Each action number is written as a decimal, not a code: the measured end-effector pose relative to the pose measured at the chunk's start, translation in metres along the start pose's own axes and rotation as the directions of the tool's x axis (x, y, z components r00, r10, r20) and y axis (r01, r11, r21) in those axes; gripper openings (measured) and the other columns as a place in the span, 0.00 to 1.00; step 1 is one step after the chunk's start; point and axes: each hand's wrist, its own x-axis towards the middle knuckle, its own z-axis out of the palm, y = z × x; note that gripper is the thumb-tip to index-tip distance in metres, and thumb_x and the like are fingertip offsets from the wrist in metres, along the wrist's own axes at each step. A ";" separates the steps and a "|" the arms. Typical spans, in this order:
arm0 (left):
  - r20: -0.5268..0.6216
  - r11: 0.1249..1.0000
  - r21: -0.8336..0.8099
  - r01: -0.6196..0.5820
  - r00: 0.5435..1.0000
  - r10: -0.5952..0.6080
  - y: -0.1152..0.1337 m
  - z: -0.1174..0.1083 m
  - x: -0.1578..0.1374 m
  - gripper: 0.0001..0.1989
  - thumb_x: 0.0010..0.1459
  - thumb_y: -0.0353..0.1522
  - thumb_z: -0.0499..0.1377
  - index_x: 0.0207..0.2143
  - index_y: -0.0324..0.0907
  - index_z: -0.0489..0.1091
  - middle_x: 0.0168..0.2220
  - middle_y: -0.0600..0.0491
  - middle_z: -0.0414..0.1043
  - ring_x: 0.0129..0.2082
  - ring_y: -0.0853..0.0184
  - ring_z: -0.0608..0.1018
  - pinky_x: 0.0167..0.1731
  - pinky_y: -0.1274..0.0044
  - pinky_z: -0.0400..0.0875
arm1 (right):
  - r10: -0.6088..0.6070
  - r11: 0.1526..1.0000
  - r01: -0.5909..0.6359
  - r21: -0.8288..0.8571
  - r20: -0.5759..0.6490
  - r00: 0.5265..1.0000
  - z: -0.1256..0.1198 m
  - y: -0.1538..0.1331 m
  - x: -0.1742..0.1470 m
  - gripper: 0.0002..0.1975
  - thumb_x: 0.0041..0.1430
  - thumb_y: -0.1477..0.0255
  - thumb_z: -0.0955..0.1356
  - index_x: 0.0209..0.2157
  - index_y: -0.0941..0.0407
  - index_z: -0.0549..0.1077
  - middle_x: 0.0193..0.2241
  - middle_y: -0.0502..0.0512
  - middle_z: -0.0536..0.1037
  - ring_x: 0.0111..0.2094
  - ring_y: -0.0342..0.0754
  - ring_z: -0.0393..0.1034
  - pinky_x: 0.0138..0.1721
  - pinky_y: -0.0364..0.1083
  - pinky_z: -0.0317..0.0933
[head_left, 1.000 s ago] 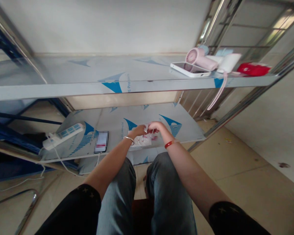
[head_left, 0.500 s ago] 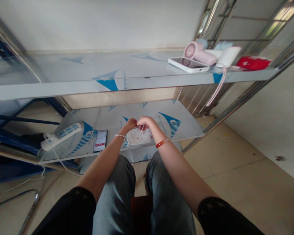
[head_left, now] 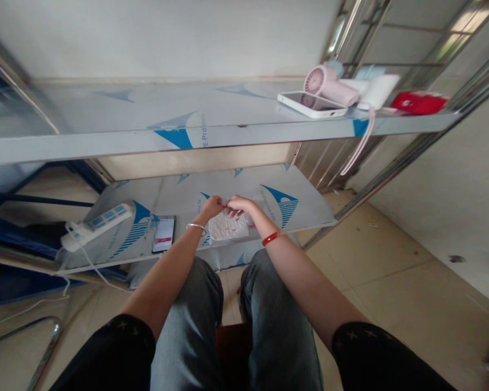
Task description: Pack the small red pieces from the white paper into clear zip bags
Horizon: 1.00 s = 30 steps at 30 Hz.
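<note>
My left hand (head_left: 212,206) and my right hand (head_left: 239,204) meet at the fingertips above the lower shelf. Both are closed in a pinch, and whatever sits between the fingers is too small to make out. Just below them lies a white, crinkled packet (head_left: 227,229) in clear plastic, with small reddish specks on it; the right fingers hang over its far edge. A silver bangle circles my left wrist and a red bangle my right. Left of my left hand a phone (head_left: 163,234) lies face up with its screen lit.
A white power strip (head_left: 98,225) with a trailing cable is at the lower shelf's left end. On the upper shelf (head_left: 118,142) at right are a pink handheld fan (head_left: 330,87), a white-framed phone (head_left: 312,105) and a red pouch (head_left: 419,103). A pink strap dangles over that edge.
The whole view has shifted slightly. My hands stay together over the white packet, with small movements of the fingers; the right fingers look a little more spread over it.
</note>
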 end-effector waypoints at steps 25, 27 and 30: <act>-0.221 0.951 -0.014 0.310 0.926 -0.305 -0.002 -0.022 -0.010 0.14 0.54 0.28 0.57 0.44 0.37 0.72 0.47 0.36 0.75 0.49 0.51 0.76 0.45 0.64 0.67 | -0.173 0.951 0.231 0.205 -0.267 0.948 0.004 -0.014 -0.004 0.08 0.64 0.76 0.64 0.34 0.60 0.74 0.30 0.53 0.80 0.17 0.36 0.67 0.19 0.35 0.56; -0.242 0.959 -0.092 0.266 0.929 -0.281 -0.002 -0.021 -0.009 0.14 0.53 0.28 0.58 0.44 0.37 0.72 0.46 0.37 0.76 0.47 0.54 0.77 0.43 0.69 0.68 | -0.155 0.946 0.217 0.240 -0.252 0.955 0.005 -0.017 -0.003 0.08 0.65 0.76 0.62 0.35 0.60 0.73 0.29 0.53 0.81 0.17 0.37 0.68 0.19 0.35 0.57; -0.266 0.976 -0.168 0.135 0.948 -0.177 0.005 -0.020 -0.008 0.13 0.55 0.29 0.57 0.43 0.36 0.73 0.44 0.41 0.77 0.45 0.60 0.78 0.41 0.75 0.68 | -0.124 0.929 0.208 0.305 -0.273 0.954 0.008 -0.019 0.000 0.10 0.65 0.77 0.60 0.34 0.60 0.72 0.29 0.54 0.81 0.16 0.38 0.68 0.19 0.36 0.58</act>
